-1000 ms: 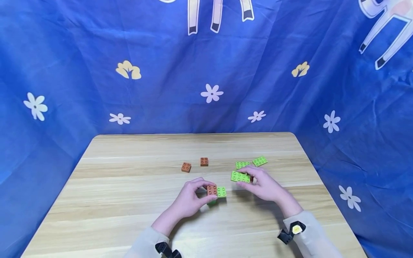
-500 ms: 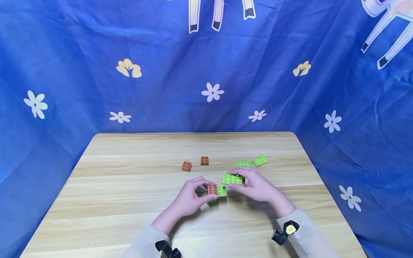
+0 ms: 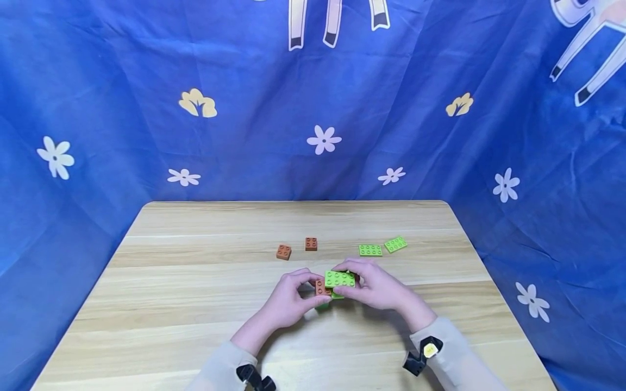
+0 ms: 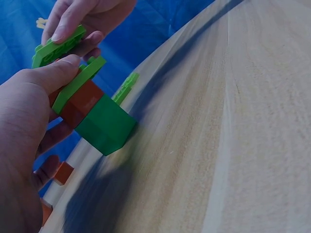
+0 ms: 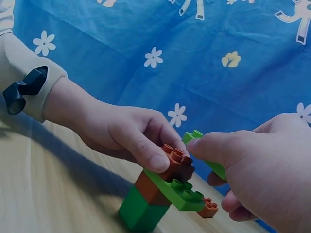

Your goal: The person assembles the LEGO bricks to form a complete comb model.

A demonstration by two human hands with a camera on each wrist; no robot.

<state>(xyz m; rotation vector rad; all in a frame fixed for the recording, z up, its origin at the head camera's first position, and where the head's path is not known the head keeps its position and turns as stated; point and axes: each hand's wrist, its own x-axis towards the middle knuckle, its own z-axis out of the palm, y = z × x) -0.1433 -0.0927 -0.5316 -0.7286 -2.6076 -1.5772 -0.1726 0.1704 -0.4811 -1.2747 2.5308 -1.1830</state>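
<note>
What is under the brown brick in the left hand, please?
A light-green plate, then another brown brick and a dark-green block; the plate's top directly beneath the held brick is covered.

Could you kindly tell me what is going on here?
A person's left hand grips the top brown brick of a toy-brick stack, while the right hand holds a flat light green brick close to its top. Farther back on the table lie two loose brown bricks and two flat light green bricks.

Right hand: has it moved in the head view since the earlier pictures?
Yes: against the loose green bricks on the table, the right hand has moved left, carrying its green plate toward the left hand.
</note>
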